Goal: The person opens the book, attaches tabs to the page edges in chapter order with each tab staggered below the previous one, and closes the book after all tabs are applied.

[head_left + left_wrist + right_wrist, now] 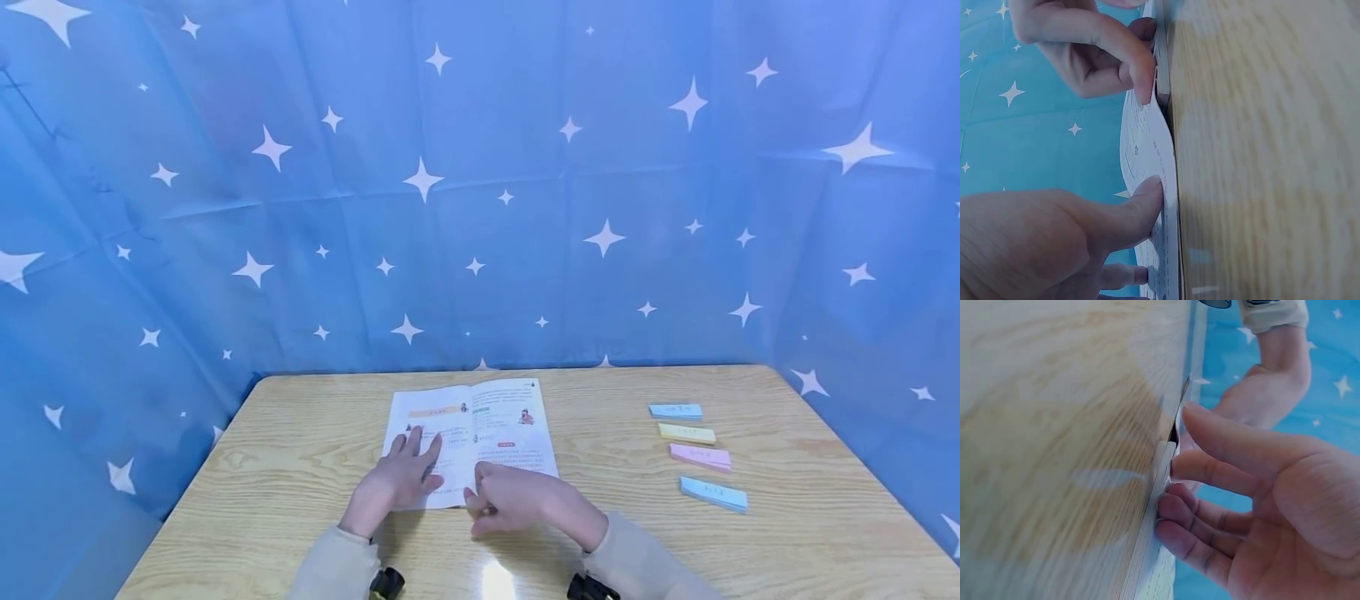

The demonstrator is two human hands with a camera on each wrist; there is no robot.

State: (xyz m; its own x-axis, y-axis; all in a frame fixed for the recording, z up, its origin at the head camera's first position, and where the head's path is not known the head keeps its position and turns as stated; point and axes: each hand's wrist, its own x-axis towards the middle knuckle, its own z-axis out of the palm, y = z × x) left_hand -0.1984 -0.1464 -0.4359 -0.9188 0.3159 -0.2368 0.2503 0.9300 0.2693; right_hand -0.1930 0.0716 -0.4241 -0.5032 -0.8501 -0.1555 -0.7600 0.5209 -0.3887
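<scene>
So I'm watching someone work on a book [480, 437] that lies open on the wooden table [300, 442], right in front of them. Left hand [405, 473] has its fingers spread and the thumb out straight, resting on the left page, not gripping anything. Right hand [517, 497] has its fingers bent in at the near end of the fold; one fingertip touches the page there, but I can't tell if it's pinching paper.

Progress-wise: the opening part is done, both pages face up. Flattening looks only partway to me, since the paper bows up near the fold. Four slim paper stacks sit off to the right, well apart from the book: far blue stack [676, 412], yellow stack [687, 434], pink stack [701, 457], near blue stack [714, 494]. No hand on any of those.
</scene>
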